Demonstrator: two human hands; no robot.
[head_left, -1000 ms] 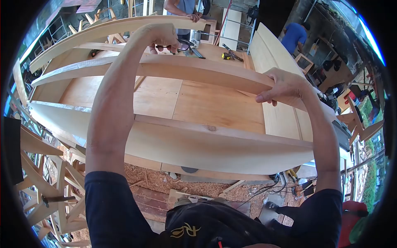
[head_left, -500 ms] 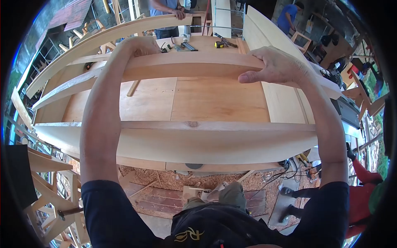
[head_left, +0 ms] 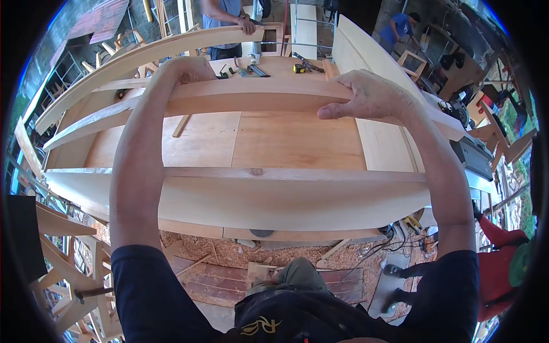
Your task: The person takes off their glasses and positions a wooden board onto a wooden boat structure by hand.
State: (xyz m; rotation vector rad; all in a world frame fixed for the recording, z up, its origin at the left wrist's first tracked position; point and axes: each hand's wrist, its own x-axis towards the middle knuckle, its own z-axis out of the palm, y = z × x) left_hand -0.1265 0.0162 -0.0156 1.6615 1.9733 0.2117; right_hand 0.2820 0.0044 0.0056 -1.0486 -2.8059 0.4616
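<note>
The right hand [head_left: 374, 94] holds a long wooden beam [head_left: 257, 94]. Its thumb lies flat on the near side of the beam, and its other fingers go over the top, where most of them are hidden. The thumb and fingers are spread apart, with the wood in between.

The left hand [head_left: 193, 70] is bent at the wrist and hangs over the far side of the same beam. Its fingers curl down, but the arm and the wood hide them in part. I cannot tell how tightly it holds on, or if it holds on at all.

The beam is in the middle, out in front of the person's chest, and runs from side to side. It lies between two other long pieces of wood. The near board [head_left: 286, 200] stands on its edge, closer to the person. The far board [head_left: 160, 47] is a long one that looks curved, and a co-worker's hand [head_left: 247, 26] is on its right end.

Under and behind the beam is a flat plywood sheet [head_left: 297, 137]. A thin stick [head_left: 182, 126] lies near the left arm. Past the beam sits a yellow and black tape measure [head_left: 299, 68]. Wood shavings [head_left: 191, 243] cover the floor.
</note>
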